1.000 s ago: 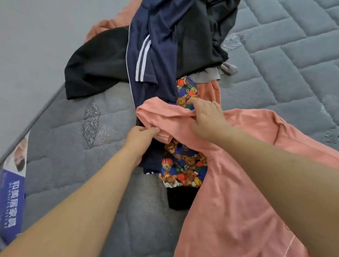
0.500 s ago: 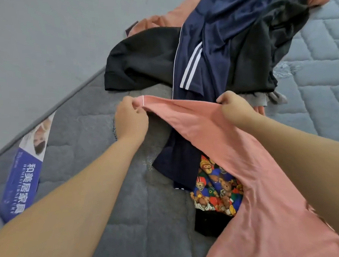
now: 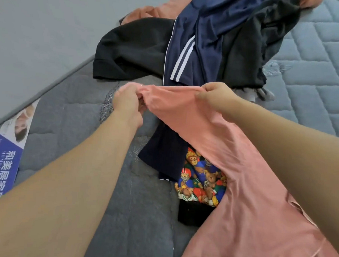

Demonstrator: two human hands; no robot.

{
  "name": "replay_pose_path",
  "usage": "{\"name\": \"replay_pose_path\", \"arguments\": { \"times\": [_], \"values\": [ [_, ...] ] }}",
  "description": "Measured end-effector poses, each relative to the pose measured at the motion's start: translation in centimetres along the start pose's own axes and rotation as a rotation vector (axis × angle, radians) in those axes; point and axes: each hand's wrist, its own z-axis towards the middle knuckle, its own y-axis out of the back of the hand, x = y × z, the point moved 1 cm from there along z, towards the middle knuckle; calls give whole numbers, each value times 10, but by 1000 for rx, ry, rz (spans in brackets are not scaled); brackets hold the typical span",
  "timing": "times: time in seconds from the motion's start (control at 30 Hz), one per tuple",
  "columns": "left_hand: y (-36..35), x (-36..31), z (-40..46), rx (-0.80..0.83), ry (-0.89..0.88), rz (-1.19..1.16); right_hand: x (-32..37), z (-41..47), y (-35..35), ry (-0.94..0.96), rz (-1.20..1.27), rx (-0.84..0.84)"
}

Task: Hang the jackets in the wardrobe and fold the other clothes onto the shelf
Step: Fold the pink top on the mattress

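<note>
A salmon-pink garment [image 3: 245,195] stretches from the lower right up to my two hands. My left hand [image 3: 128,104] pinches its left corner and my right hand [image 3: 215,93] pinches the edge further right, holding the hem taut above the mattress. Under it lie a navy garment with white stripes [image 3: 190,50], a bear-print cloth [image 3: 200,181] and a black piece [image 3: 193,214]. A black garment [image 3: 133,48] and a dark grey one [image 3: 253,48] lie behind in the pile.
The grey quilted mattress [image 3: 67,111] fills the view, its left edge carrying a blue-and-white label [image 3: 4,163]. A grey wall [image 3: 42,23] runs along the left. More pink cloth [image 3: 151,11] shows at the far end of the pile.
My hands have lifted the pink hem and drawn it taut between them; a second ago they were close together on the bunched cloth. The view has shifted, moving the pile rightward.
</note>
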Motion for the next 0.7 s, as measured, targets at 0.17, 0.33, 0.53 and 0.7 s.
{"name": "replay_pose_path", "arguments": {
  "times": [0.17, 0.33, 0.53, 0.7],
  "values": [
    [-56, -8, -64, 150, -287, 2, -37, -37, 82, -173, 222, -93],
    [-123, 56, -155, 284, -487, 396, -131, -130, 165, -453, 663, -129],
    [-194, 173, -288, 528, -625, 707, -252, -250, 229, -602, 1034, -231],
    [-210, 262, -354, 1283, -468, 1195, -323, -318, 226, -632, 1022, -45]
  ]
}}
